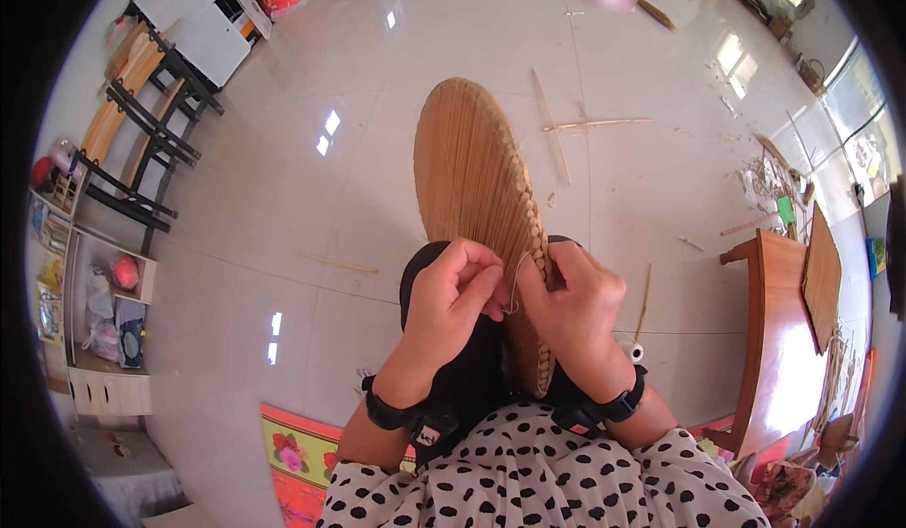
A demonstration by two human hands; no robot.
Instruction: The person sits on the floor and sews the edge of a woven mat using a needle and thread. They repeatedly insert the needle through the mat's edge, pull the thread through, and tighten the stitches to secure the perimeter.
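Tan, straw-like fibre makes up the long oval piece [467, 169] standing between the black-clothed knees [413, 271], its long axis running from far and slightly left to near and right. Its pale, knobbly braided rim [530, 215] lies along the right side, nearer the right hand [578, 294], whose thumb and fingers close about it. Left of that rim, the left hand [462, 292] curls, fingertips together, beside a thin pale thread [514, 292]; whether it grips the thread, I cannot tell. Most of the piece extends far of both hands.
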